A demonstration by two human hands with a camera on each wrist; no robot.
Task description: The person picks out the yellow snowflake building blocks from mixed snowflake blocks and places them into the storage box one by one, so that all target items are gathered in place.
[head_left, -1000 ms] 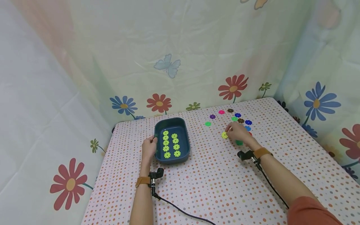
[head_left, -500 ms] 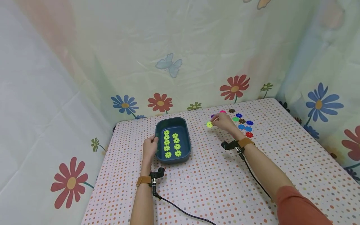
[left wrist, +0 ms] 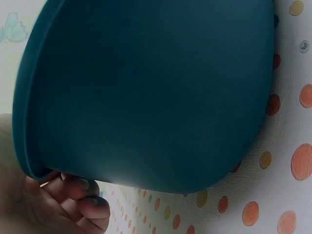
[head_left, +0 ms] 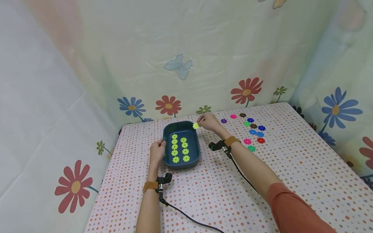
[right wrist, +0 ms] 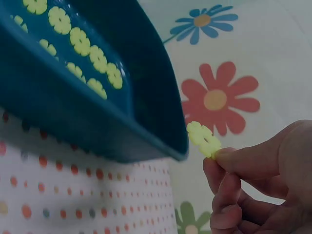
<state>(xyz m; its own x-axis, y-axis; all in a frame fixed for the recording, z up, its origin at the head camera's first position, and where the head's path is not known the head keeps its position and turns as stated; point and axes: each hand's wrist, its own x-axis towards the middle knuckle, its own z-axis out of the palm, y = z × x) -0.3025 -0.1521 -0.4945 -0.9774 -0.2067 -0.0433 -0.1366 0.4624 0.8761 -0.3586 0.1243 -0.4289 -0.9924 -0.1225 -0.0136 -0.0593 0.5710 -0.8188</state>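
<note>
A dark blue rectangular tub (head_left: 181, 165) sits on the table, with two rows of yellow-green flower-shaped discs (head_left: 186, 151) lying on its floor. My left hand (head_left: 157, 150) grips the tub's left wall at the rim; the left wrist view shows its fingers (left wrist: 92, 207) curled beneath the rim's lip. Between thumb and forefinger, my right hand (head_left: 210, 122) pinches one more yellow-green flower-shaped disc (right wrist: 204, 140). That disc is at the tub's far right corner, just outside the wall in the right wrist view.
Several flower discs in other colours lie scattered to the right, among them a red one (head_left: 261, 140), a purple one (head_left: 223, 121) and a green one (head_left: 251, 148). A dotted cloth covers the table (head_left: 204, 194). Flower-printed curtains (head_left: 140, 64) stand behind and at the sides.
My right hand has carried the yellow-green disc leftward from among the coloured discs to the tub's far right corner. My left hand has kept its grip on the tub.
</note>
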